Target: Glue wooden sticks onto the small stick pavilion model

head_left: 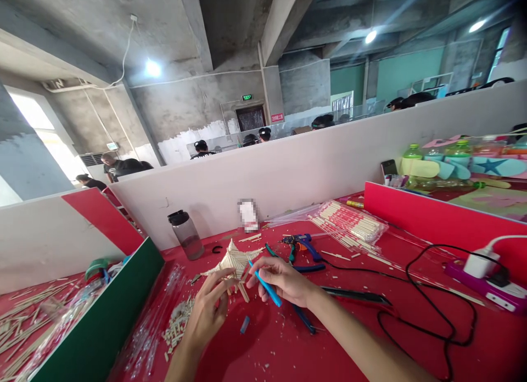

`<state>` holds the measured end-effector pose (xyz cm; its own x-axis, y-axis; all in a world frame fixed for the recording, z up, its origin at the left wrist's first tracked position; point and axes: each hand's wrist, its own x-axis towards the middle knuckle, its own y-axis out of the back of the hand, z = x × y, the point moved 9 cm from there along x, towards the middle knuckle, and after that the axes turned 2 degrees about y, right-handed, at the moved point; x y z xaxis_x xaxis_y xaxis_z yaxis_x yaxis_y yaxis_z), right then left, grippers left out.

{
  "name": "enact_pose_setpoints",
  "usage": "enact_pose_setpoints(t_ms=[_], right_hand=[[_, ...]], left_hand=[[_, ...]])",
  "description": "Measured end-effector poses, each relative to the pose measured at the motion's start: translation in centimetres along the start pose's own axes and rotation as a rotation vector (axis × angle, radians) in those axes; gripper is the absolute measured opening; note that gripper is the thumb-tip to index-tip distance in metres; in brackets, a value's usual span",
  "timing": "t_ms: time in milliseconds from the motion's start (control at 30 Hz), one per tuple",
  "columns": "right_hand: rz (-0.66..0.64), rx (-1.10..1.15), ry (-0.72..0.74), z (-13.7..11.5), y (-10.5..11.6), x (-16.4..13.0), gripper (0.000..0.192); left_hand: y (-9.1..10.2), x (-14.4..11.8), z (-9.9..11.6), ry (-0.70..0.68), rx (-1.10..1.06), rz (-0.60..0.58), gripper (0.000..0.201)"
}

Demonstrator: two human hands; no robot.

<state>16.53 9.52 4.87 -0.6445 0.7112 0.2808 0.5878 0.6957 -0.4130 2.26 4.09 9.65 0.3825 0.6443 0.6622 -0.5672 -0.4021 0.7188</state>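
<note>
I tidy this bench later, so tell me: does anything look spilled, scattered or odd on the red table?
Yes. Short cut wooden stick pieces lie strewn in a loose heap beside the left hand, with pale crumbs across the red table. A small blue cap-like piece lies loose below the right hand.

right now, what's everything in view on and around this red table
stick model: one, pale wood, centre of table, at the fingertips
blue pen-like tool: one, in right hand
glue gun: one, blue, behind the model
bottle: one, clear with black lid, by the white divider
stick bundle: one bagged pack, pale, far right of centre
cut stick bits: a heap, pale, left of the hands
black cable: one, looping on the right
power strip: one, purple, right edge, white plug in it
table: one, red
left hand: touching the model
right hand: gripping the blue tool
</note>
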Motion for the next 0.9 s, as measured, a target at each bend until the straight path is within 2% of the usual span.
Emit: enact_pose_setpoints(t_ms=[100, 233, 333, 500, 733, 900], right_hand=[[0.06, 0.072, 0.017, 0.4, 0.7, 0.1, 0.039], [0.051, 0.111, 0.091, -0.2, 0.6, 0.1, 0.04], [0.127, -0.027, 0.156, -0.7, 1.1, 0.2, 0.034], [0.248, -0.382, 0.257, -1.6, 1.2, 0.0, 0.03], [0.229, -0.675, 0.42, -3.0, -0.9, -1.4, 0.007], [0.226, -0.858, 0.499, -3.1, -1.5, -1.6, 0.004]], left_hand=[[-0.1, 0.0, 0.0, -0.013, -0.005, 0.001, 0.039], [-0.1, -0.1, 0.0, -0.016, 0.002, 0.004, 0.038], [-0.1, -0.1, 0.0, -0.015, 0.007, 0.007, 0.039], [-0.1, -0.1, 0.0, -0.013, 0.014, -0.001, 0.039], [-0.1, -0.1, 0.0, -0.028, 0.026, 0.008, 0.04], [0.0, 0.0, 0.0, -0.026, 0.029, 0.009, 0.04]])
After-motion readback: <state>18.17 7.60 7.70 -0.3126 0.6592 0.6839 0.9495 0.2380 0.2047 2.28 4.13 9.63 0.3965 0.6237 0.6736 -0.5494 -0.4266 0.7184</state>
